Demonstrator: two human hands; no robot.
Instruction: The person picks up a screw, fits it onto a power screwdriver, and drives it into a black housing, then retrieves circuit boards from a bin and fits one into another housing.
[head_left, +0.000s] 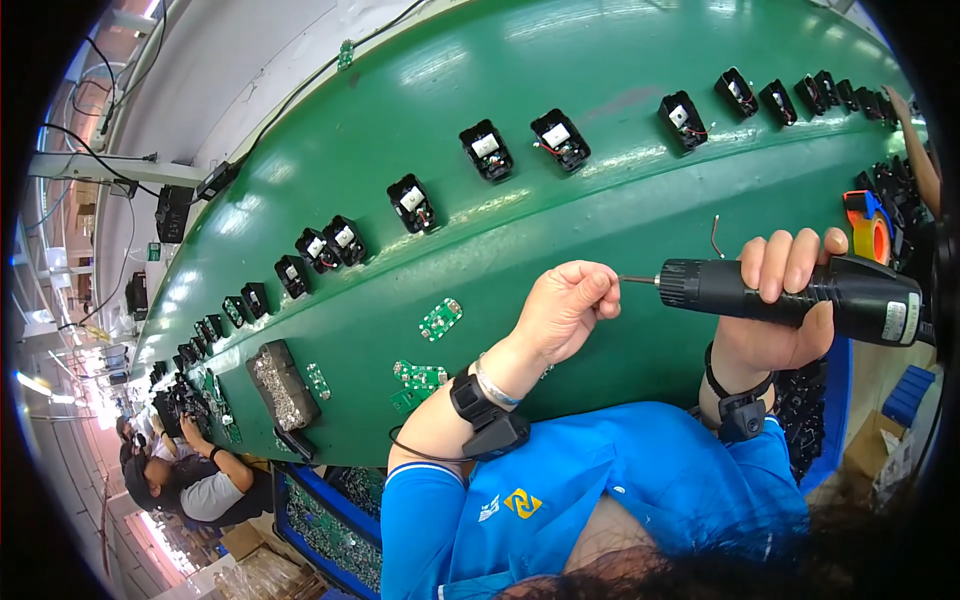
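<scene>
In my right hand (772,338) is a black electric screwdriver (712,286), held level with its thin bit pointing left. My left hand (570,310) is pinched closed at the bit's tip; whatever sits between its fingertips is too small to make out. Green circuit boards (440,319) lie on the green work surface (600,230) left of my left hand. Farther off, several open black housings (486,150) with white parts and thin wires inside stand in a long row. A short wire (715,238) lies just beyond the screwdriver.
A dark tray of small screws (272,360) sits at the left. Blue bins (840,395) flank me below the edge, and a tape roll in a holder (870,228) stands at right. One co-worker (215,480) works at far left; another person's arm (918,150) reaches in at far right.
</scene>
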